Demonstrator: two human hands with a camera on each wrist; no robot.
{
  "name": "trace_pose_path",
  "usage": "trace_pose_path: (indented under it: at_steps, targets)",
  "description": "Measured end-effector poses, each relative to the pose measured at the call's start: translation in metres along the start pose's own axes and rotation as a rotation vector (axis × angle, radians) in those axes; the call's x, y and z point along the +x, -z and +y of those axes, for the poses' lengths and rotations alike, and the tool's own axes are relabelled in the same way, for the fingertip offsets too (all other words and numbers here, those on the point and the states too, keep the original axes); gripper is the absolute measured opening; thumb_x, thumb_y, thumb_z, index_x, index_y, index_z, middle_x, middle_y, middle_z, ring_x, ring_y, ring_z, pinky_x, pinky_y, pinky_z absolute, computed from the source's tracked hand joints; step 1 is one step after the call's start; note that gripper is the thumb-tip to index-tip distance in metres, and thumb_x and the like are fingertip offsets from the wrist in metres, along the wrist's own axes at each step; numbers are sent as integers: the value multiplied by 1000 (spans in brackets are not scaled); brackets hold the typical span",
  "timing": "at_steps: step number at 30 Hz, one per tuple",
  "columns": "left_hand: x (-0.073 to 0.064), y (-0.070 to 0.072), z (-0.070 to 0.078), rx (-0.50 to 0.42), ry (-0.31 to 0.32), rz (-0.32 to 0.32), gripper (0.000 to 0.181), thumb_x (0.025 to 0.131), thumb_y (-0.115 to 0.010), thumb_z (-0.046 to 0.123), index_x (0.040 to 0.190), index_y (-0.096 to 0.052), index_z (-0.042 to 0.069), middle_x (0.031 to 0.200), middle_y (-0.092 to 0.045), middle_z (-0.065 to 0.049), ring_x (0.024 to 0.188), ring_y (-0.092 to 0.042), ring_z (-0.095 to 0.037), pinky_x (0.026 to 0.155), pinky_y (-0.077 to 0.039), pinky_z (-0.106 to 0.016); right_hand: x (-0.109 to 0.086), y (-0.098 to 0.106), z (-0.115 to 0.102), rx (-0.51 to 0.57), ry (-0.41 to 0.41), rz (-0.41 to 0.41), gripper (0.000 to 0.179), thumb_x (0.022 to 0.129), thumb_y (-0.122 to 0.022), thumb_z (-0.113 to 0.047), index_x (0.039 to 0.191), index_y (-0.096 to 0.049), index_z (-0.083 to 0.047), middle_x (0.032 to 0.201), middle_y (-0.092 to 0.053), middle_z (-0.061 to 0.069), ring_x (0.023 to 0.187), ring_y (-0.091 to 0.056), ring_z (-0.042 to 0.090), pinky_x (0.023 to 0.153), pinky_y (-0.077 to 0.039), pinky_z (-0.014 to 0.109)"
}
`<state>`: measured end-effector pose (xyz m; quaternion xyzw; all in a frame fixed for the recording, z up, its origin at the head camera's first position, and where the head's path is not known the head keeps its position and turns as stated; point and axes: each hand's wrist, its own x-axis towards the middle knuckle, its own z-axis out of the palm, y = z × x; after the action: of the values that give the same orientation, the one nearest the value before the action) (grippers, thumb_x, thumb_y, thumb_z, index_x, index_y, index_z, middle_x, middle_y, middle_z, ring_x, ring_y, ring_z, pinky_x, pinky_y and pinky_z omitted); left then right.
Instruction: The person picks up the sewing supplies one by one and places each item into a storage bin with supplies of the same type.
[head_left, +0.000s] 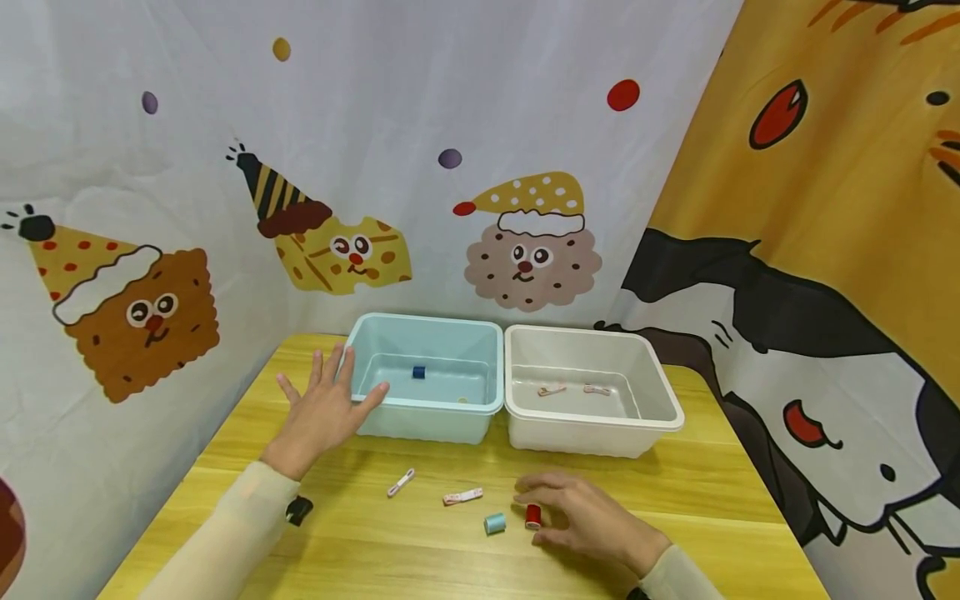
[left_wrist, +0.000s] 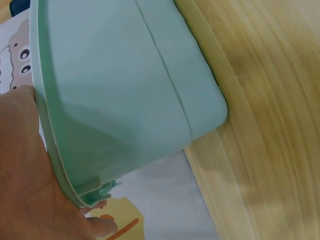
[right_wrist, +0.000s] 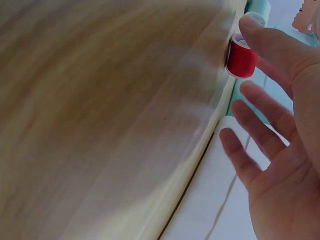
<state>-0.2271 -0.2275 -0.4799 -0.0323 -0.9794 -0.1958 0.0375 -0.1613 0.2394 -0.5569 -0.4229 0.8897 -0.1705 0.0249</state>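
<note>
My right hand (head_left: pixel 581 512) is at a red thread spool (head_left: pixel 533 517) on the table, thumb and index finger on either side of it with a gap showing. The other fingers are spread in the right wrist view, beside the red spool (right_wrist: pixel 242 57). Just left of it lies a light blue thread spool (head_left: pixel 495 523). My left hand (head_left: pixel 318 417) has its fingers spread and rests at the left front rim of a light blue bin (head_left: pixel 427 422). In the left wrist view its palm (left_wrist: pixel 30 170) lies along that bin's rim (left_wrist: pixel 47 120).
A white bin (head_left: pixel 577 435) stands right of the blue one, with two small folded strips (head_left: pixel 551 390) inside. A dark blue spool (head_left: pixel 418 372) and a tiny yellowish thing lie in the blue bin. Two more folded strips (head_left: pixel 462 497) lie on the wooden table (head_left: pixel 405 558).
</note>
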Motion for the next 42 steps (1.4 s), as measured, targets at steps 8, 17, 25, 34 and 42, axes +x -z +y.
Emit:
trace_pose_path:
  at_steps: [8, 17, 25, 34, 42]
  targets:
    - [2, 0, 0, -5, -4, 1, 115, 113, -43, 85, 185, -17, -1, 196, -8, -28, 181, 2, -60, 122, 15, -102, 2, -2, 2, 53, 76, 33, 32, 105, -90, -22, 137, -86, -25, 151, -80, -1, 135, -79, 20, 114, -67, 42]
    - [3, 0, 0, -7, -9, 7, 115, 113, -43, 84, 185, -18, -2, 195, -10, -29, 180, 0, -62, 122, 14, -103, 8, -3, 7, 190, 142, 94, 26, 102, -90, -9, 128, -90, -14, 130, -87, 2, 119, -84, 12, 103, -68, 25]
    - [3, 1, 0, -4, -7, 8, 111, 115, -48, 79, 185, -19, -1, 195, -11, -29, 180, 0, -62, 123, 14, -102, 9, -4, 6, 212, 121, 127, 29, 100, -93, -9, 128, -90, -12, 131, -88, 1, 117, -84, 11, 102, -69, 25]
    - [0, 2, 1, 1, -7, 8, 113, 114, -46, 82, 185, -19, -1, 195, -11, -29, 180, -1, -62, 123, 12, -103, 12, -1, 4, 229, 116, 171, 26, 100, -93, -9, 125, -91, -14, 128, -88, -2, 116, -84, 11, 101, -69, 27]
    - [0, 0, -2, 10, -9, 13, 114, 114, -44, 83, 185, -19, -2, 195, -11, -30, 180, -2, -63, 123, 10, -103, 12, 3, 4, 190, 144, 254, 25, 98, -95, -9, 122, -91, -13, 124, -88, -3, 112, -85, 12, 100, -66, 19]
